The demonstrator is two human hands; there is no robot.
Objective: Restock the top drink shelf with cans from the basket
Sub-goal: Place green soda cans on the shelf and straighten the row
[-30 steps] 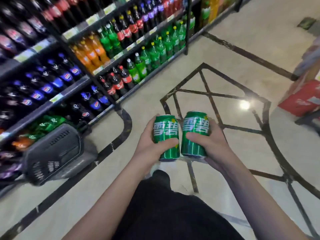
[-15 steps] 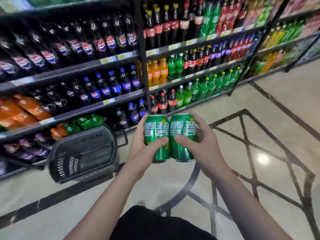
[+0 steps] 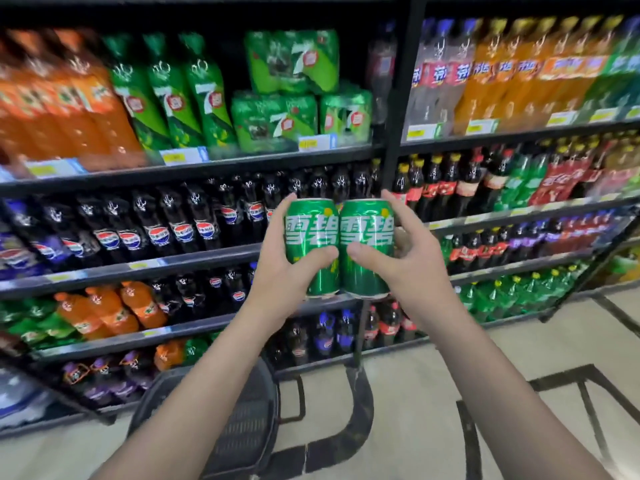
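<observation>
I hold two green cans side by side at chest height in front of the drink shelves. My left hand grips the left green can and my right hand grips the right green can; the cans touch each other. The top drink shelf carries orange and green bottles and green multipacks, with a dark gap to the right of the packs. The dark grey plastic basket sits on the floor below my arms, its contents hidden.
Lower shelves are packed with dark cola, orange and green bottles. A black upright post divides the two shelf bays. Pale tiled floor with black inlay lines lies at the lower right.
My view has swung up and towards the shelves, and both hands have lifted the two cans higher, in front of the middle shelf. The basket now lies directly under my arms.
</observation>
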